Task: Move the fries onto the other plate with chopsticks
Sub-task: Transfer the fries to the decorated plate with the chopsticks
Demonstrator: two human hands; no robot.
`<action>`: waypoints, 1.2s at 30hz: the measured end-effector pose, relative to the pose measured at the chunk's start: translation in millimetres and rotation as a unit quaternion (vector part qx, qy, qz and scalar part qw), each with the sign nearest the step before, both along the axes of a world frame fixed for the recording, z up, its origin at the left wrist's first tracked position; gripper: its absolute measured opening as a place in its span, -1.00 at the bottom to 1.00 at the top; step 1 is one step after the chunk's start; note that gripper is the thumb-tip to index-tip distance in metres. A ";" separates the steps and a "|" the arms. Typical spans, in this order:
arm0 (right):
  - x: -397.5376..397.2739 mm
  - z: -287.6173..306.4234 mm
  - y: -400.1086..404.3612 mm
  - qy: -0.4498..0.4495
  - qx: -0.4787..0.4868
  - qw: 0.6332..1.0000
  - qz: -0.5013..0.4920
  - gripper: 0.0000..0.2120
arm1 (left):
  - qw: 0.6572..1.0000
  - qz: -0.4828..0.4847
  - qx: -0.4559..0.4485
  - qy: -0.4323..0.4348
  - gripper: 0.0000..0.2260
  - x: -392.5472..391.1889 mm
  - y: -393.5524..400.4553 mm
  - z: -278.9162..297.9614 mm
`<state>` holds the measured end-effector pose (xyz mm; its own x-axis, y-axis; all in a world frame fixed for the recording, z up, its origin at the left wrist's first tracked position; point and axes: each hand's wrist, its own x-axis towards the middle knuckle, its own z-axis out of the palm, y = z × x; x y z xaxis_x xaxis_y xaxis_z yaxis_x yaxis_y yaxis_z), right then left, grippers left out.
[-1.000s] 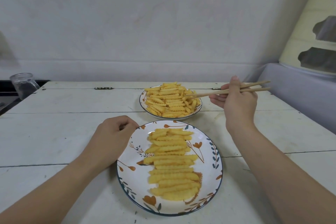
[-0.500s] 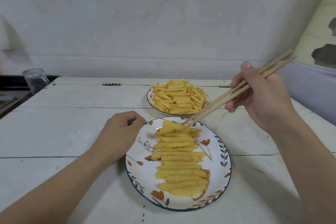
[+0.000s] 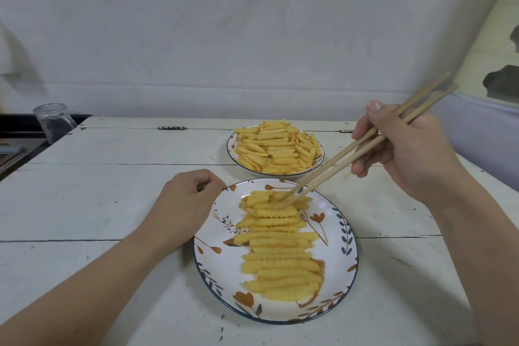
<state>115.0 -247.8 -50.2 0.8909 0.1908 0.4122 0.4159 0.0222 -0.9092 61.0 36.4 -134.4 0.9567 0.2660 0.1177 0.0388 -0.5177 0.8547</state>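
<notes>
Wooden chopsticks (image 3: 362,146) are pinched in the right hand (image 3: 404,152), thumb on top and fingers curled around the sticks, angled down to the left so the tips land on the top end of the row of crinkle-cut fries (image 3: 278,244) on the near plate (image 3: 341,236). The tips are a bit blurry, so I can't tell if they're actually clamping a fry or just touching the pile. The left hand (image 3: 185,205) sits on the white painted tabletop (image 3: 98,191) with its fingers curled in, knuckles right against the left rim of that flowery plate; looks like it may be pinching the rim, but the fingertips are tucked out of sight, so can't say for sure. The fries on the near plate are lined up crosswise in a neat column. Just behind it, close but not touching, is the far plate (image 3: 233,149), heaped with a looser pile of fries (image 3: 278,150). The chopsticks cross over the gap between the two plates. Off at the far left edge of the tabletop there's a clear glass mug (image 3: 53,122), and a small metal hinge (image 3: 171,128) sits on the board seam near the wall.
</notes>
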 end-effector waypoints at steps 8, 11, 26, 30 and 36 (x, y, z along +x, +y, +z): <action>26.6 -32.2 11.6 -0.012 0.062 0.987 -0.146 -0.64 | 1.000 0.000 -0.005 -0.003 -0.73 0.5 1.1 -1.3; 31.6 -42.3 17.5 -0.013 0.036 0.989 -0.143 -0.65 | 1.000 -0.001 -0.008 0.001 -0.74 0.5 0.9 -1.4; 34.9 -44.4 18.2 -0.072 -0.013 0.985 -0.153 -0.80 | 1.000 0.003 0.002 0.006 -0.75 1.0 1.0 -0.8; 35.4 -39.6 17.7 -0.064 0.035 0.983 -0.170 -0.75 | 1.000 0.001 -0.002 0.010 -0.75 1.2 1.3 -0.6; 45.8 -44.4 20.8 -0.061 0.019 0.983 -0.174 -0.73 | 1.000 0.002 -0.006 0.008 -0.75 0.6 0.4 -0.7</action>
<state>160.8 -227.1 -94.6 0.8431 -0.1349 0.5205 0.5098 -0.1073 -0.8536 61.7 36.7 -135.1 0.9574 0.2715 0.0981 0.0556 -0.5066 0.8604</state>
